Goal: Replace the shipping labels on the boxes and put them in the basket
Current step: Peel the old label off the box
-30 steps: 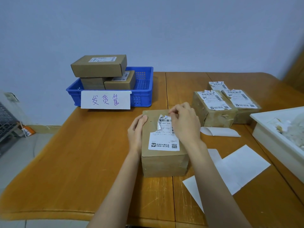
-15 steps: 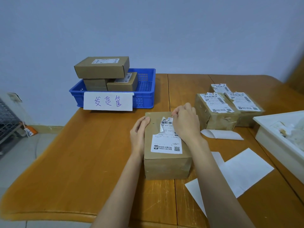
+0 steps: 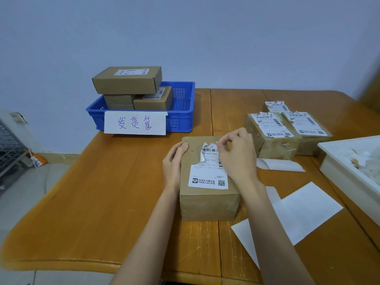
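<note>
1. Our wooden table (image 3: 102,202) meets a blue wall.
2. The box (image 3: 207,200) lies between our hands.
3. Our left hand (image 3: 173,165) rests flat against its left side, fingers relaxed.
4. Our right hand (image 3: 236,155) pinches the label (image 3: 207,173), peeled at its top.
5. The basket (image 3: 181,118) sits beyond, bare tabletop between.

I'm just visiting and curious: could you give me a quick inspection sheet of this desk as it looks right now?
Surface: wooden table, scuffed near the front edge.
Job's things: box with partly peeled label; blue basket holding three boxes; labelled boxes at right.
Clutter: white sheets; white tray of scraps.
Grips: left hand steadies the box; right hand pinches the label.
Cables: nothing seen.
Surroundings: plain wall.
</note>
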Tool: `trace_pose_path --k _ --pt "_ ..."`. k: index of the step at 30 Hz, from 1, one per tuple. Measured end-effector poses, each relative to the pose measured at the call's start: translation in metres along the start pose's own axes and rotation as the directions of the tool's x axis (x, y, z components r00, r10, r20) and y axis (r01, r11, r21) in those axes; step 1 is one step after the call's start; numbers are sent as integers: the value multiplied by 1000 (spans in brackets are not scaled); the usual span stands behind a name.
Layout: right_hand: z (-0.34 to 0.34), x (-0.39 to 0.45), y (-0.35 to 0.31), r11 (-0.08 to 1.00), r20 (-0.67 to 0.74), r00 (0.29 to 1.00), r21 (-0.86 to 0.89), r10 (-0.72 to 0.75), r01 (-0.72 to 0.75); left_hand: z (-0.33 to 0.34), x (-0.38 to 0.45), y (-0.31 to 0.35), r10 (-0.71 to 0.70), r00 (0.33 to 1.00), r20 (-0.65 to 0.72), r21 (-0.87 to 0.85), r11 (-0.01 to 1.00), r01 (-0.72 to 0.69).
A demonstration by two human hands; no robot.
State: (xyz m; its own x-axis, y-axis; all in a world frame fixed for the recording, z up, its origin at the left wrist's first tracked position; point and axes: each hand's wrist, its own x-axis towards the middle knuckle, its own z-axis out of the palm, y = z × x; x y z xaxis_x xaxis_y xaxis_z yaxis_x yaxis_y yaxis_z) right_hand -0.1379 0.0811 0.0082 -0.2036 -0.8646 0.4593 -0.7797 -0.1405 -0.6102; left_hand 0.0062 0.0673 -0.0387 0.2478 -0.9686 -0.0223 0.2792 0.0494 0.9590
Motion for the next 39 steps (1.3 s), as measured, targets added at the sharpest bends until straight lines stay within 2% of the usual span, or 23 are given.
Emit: trace_pose_path --k 5,11,17,21,25,31,34,39 --pt "-2 0 -3 994 -49 997 -98 -60 55 1 -1 1 15 1000 -6 11 1000 -14" --pt "-3 0 -1 999 -95 995 35 -16 19 2 -2 1 16 1000 -4 13 1000 -15" --pt "-6 -5 -7 996 46 996 51 -74 72 -1 0 0 16 1000 -1 13 1000 -16" --pt "-10 -5 -9 998 114 993 67 -14 7 -1 -1 0 11 1000 -1 8 1000 -11" --pt "-11 -5 -16 988 118 992 142 50 -67 -1 0 -1 10 1000 4 1 1000 -10" --pt "-11 -2 -20 994 216 976 -113 28 -3 -1 0 -1 15 1000 2 5 1000 -15" --pt "-12 -2 -25 983 168 985 -185 26 5 -1 0 -1 12 1000 -3 6 1000 -12" --pt "-6 -6 -26 978 132 991 -209 19 9 -1 0 -1 12 1000 2 -3 1000 -12"
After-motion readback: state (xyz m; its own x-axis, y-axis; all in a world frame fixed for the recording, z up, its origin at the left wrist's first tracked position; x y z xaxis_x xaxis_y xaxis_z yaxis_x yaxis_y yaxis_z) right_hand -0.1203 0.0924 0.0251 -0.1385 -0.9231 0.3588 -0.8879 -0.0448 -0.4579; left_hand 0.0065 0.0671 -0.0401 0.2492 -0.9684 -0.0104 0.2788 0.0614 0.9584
